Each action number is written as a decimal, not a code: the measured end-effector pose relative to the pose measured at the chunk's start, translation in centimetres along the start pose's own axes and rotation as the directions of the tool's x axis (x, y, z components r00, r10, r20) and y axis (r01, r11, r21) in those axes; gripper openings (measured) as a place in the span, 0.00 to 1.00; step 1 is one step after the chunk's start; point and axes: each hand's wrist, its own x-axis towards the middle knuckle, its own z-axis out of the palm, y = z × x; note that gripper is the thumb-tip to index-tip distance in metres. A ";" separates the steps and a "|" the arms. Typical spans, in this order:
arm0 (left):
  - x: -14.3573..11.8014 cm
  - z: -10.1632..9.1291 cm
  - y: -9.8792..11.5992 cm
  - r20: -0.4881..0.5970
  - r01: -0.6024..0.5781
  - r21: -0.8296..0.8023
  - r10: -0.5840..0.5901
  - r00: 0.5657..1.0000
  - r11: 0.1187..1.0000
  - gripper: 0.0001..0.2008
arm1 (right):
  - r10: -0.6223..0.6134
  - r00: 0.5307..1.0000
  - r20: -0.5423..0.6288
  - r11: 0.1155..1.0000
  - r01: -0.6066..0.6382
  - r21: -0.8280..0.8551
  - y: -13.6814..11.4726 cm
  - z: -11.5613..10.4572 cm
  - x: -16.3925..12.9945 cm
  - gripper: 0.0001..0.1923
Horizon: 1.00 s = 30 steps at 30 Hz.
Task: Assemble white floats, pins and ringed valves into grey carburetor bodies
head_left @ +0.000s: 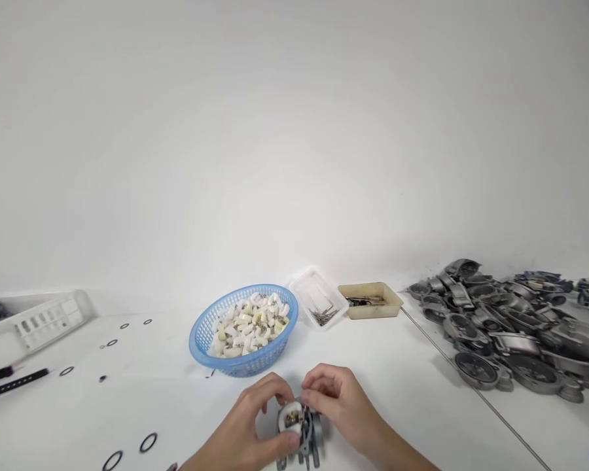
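A grey metal carburetor body (317,432) lies at the bottom centre of the head view, with a white plastic float (291,418) set in its open top. Brass-coloured parts show in the float's middle. My left hand (248,422) grips the carburetor from the left, thumb in front and fingers behind. From the right, my right hand (341,405) reaches over the float's edge with thumb and forefinger pinched together. Whatever is between those fingertips is too small or hidden to make out.
A blue basket (196,340) of white floats stands behind my hands. Beside it are a clear plastic tray (314,288) of thin pins and a yellowish box (390,307) with metal tools. Grey metal castings (510,327) pile up at right. Black rings (148,443) and a white rack (44,327) lie left.
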 end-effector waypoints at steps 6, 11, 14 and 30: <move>-0.1 0.8 0.4 -0.017 0.049 -0.146 -0.052 0.999 0.988 0.12 | 0.055 0.998 0.011 0.998 -0.054 -0.017 -0.2 -0.4 -0.3 0.17; 0.0 1.5 0.5 -0.058 -0.010 -0.173 0.000 0.998 0.985 0.10 | 0.062 0.998 0.004 0.998 -0.061 -0.021 0.1 -0.4 -0.4 0.17; 0.0 1.5 0.6 -0.067 -0.026 -0.179 0.015 0.998 0.984 0.09 | 0.067 0.998 -0.004 0.997 -0.067 -0.049 0.3 -0.5 -0.5 0.18; -0.2 1.9 -0.3 -0.093 -0.002 -0.101 -0.007 0.996 0.995 0.10 | 0.017 0.984 0.179 0.986 0.013 -0.165 -2.6 -1.1 -2.2 0.08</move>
